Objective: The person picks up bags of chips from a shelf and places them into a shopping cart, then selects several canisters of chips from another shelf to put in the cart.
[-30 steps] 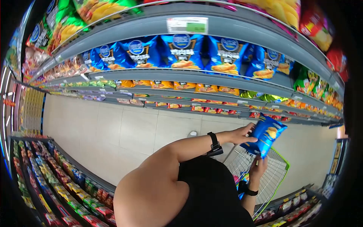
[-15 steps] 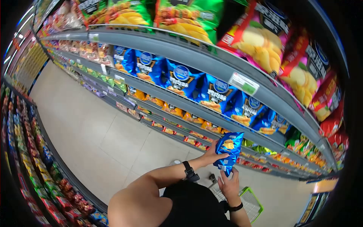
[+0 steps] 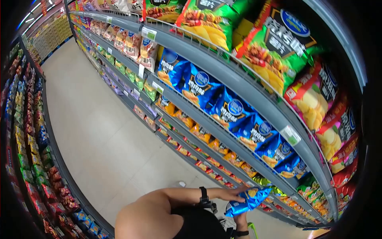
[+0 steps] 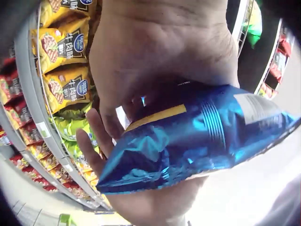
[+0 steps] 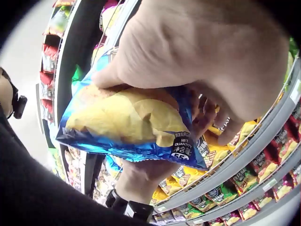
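Note:
A blue bag of potato chips (image 3: pixel 251 202) is held low in front of the body, between both hands. My left hand (image 3: pixel 229 194) grips it from the left side; in the left wrist view that hand (image 4: pixel 162 52) arches over the shiny blue bag (image 4: pixel 174 141), with some fingers spread past its edge. My right hand (image 3: pixel 241 220) is mostly hidden under the bag in the head view. The right wrist view shows the right hand (image 5: pixel 202 52) with its thumb on the printed chip picture (image 5: pixel 127 115) and its other fingers curled past the far edge.
Chip shelves run along the right, with blue bags (image 3: pixel 234 109) on one tier, green bags (image 3: pixel 274 55) above and orange bags (image 3: pixel 199 131) below. A second snack shelf (image 3: pixel 36 151) stands at the left, across the tiled floor (image 3: pixel 107 119). A green cart edge (image 3: pixel 252 230) shows below.
The head view has turned, so the shelves slant more steeply. The bag sits lower in view and has tipped from upright to nearly sideways. Most of the cart has left the head view.

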The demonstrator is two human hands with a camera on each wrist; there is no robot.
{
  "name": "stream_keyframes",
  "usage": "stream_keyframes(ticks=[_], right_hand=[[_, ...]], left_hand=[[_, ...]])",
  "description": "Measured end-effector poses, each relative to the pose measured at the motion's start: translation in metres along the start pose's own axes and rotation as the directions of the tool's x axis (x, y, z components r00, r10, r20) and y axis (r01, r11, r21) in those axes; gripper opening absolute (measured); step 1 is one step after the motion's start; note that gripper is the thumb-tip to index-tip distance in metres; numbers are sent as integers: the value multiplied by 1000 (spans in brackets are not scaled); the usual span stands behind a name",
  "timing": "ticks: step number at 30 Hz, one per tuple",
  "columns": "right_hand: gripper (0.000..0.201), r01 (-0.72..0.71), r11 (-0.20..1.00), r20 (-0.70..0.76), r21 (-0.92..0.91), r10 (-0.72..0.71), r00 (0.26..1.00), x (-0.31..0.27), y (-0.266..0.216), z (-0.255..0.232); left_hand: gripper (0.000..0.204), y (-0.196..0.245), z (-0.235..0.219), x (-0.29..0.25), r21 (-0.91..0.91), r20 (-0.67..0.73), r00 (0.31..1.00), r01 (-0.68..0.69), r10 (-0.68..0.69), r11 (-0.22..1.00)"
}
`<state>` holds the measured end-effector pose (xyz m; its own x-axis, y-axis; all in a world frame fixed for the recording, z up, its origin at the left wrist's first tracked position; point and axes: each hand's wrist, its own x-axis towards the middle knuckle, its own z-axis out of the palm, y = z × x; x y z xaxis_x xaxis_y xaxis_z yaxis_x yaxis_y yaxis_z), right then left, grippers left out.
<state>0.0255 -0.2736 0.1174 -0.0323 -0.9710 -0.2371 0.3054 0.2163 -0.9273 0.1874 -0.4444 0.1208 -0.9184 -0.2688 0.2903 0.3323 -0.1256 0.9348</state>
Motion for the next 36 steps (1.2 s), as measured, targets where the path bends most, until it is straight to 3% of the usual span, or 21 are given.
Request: stream_keyframes(ticks=[1,2,3,5,6,8,9,10,12,15,16,18,22,24,26,27,28,30,31,34,36], right_hand=[[97,-10,999,-16,42,11,1000,1,-2,9],[98,86,986,-47,141,-80,996,6,1,20],[98,125,988,-62,85,-120,991,9,-4,31],[99,164,986,-115,-26,-166,979,0,-15,53],[86,160,985,-210,-59,-169,963,-5,-13,61],[74,38,967,-389,-251,-137,911,-30,21,33],[63,0,960,-496,-280,-144,857,-40,30,37],[63,-73,940,-579,-332,-142,803,-40,13,74],[64,-101,904,-672,-415,-229,705,-47,24,98],[72,-61,857,-590,-512,-299,750,-44,21,132],[77,-230,850,-651,-475,-162,742,-45,2,160],[83,13,913,-534,-409,-250,808,-49,19,166],[82,72,894,-426,-443,-281,860,-47,18,257],[84,232,925,-444,-302,-352,824,-61,80,266],[83,250,962,-464,-106,-270,844,-75,105,319],[83,249,968,-471,-8,-223,853,-88,120,344],[87,155,987,-439,40,-122,890,-100,154,351],[89,16,1000,-417,2,-14,909,-127,198,386],[89,33,999,-416,-23,-40,908,-129,195,416],[79,85,983,-554,161,19,833,-135,214,482],[68,37,990,-619,139,58,783,-146,223,508]], left_hand=[[92,-6,-10,0,140,34,999,-21,16,990],[87,-14,-16,0,271,68,997,-47,29,961],[80,-20,-17,-7,313,-34,986,-142,161,939],[78,-20,-30,-17,272,-49,990,-111,129,956],[77,-20,-36,-24,241,-50,994,-85,100,967],[73,-34,-41,-35,166,-31,999,31,-26,986],[71,-27,-43,-44,130,-8,998,57,-57,990],[68,-18,-45,-53,100,18,996,82,-84,992],[72,-10,-35,-71,-93,37,990,142,-139,985],[84,15,-28,-107,-247,-10,990,133,-140,960],[86,21,-23,-120,-128,-83,995,42,-53,991],[90,32,-13,-149,130,-203,968,-125,149,984],[93,87,-17,-219,-6,-271,951,156,-152,988],[93,89,-22,-256,74,-261,954,169,-145,983],[94,95,-20,-307,114,-241,952,219,-187,969],[95,104,-19,-331,121,-235,949,245,-212,962],[96,113,-18,-353,121,-236,944,263,-229,957],[96,127,-18,-398,92,-205,910,385,-361,918],[97,128,-18,-418,100,-196,902,408,-384,908],[96,134,-18,-455,122,-126,889,455,-441,882],[96,136,-19,-473,120,-52,866,500,-497,858]])
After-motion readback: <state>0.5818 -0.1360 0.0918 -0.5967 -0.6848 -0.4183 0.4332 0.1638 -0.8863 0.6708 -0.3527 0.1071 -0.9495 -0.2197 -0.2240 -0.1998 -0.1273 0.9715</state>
